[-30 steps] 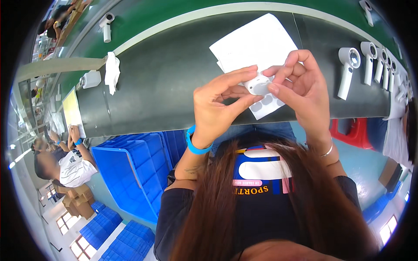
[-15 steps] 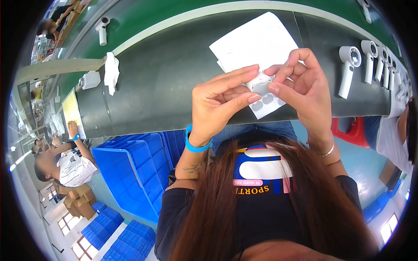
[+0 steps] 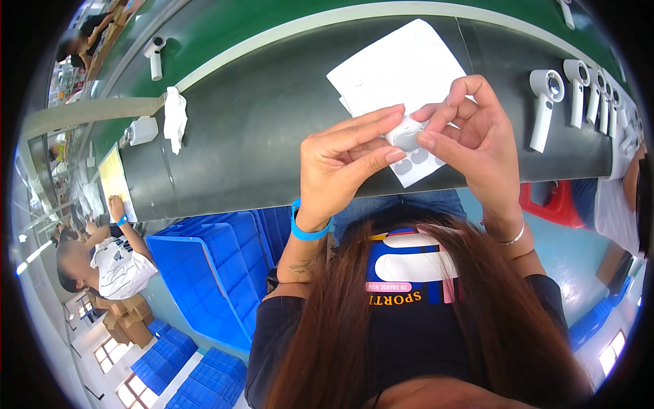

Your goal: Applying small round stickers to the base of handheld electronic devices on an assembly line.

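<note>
Above the near part of the dark worktable, both hands meet on a small white rounded piece (image 3: 405, 136) with a grey face; what it belongs to is hidden by the fingers. My left hand (image 3: 337, 163) pinches its left side between thumb and fingers. From the right, my right hand (image 3: 482, 140) has its thumb and index finger closed at the piece's edge, the other fingers curled above. Just under the hands lies a white sheet with round grey stickers (image 3: 418, 157), partly covered. Larger white paper sheets (image 3: 402, 68) spread out behind it.
Several white handheld fans (image 3: 545, 109) lie in a row at the right. A white cloth (image 3: 175, 119) and a white bottle (image 3: 143, 129) are at the left. Blue crates (image 3: 204, 279) stand below the table's left edge, a red stool (image 3: 555, 204) below its right. A co-worker (image 3: 122, 266) sits at far left.
My hands hold nearly the same pose; the white piece has tilted slightly between the fingers. The surroundings have shifted a little with the head.
</note>
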`<control>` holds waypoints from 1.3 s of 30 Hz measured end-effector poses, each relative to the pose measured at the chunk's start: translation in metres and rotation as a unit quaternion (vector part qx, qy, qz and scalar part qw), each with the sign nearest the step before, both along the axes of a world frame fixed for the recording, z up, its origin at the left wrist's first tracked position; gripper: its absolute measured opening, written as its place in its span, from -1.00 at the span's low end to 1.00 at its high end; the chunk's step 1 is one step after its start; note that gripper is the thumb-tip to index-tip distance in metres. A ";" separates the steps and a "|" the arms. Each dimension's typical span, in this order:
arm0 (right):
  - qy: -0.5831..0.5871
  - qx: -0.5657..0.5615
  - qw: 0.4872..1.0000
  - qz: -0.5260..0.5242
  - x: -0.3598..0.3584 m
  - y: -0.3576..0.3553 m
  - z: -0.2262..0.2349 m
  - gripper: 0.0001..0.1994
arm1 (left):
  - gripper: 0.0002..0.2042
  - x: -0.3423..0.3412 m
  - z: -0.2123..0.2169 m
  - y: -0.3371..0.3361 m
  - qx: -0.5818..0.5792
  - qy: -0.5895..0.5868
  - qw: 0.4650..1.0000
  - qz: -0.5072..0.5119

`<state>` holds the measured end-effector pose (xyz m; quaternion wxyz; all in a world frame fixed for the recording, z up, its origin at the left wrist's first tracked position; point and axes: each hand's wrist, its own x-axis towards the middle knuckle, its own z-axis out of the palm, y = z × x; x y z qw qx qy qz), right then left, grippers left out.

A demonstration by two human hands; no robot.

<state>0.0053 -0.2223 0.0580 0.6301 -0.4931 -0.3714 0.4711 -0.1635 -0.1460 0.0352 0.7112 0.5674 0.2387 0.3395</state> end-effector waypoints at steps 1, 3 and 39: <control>0.000 -0.002 1.000 -0.001 0.000 0.000 0.000 -0.64 | -0.68 0.000 0.000 0.000 -0.001 -0.001 1.000 -0.001; -0.004 -0.006 1.000 0.000 0.000 0.000 0.001 -0.64 | -0.67 0.000 0.000 0.001 0.002 0.009 1.000 -0.003; -0.070 -0.023 0.996 -0.055 -0.008 -0.006 0.002 -0.64 | -0.70 0.010 0.002 -0.020 -0.031 0.003 0.998 0.058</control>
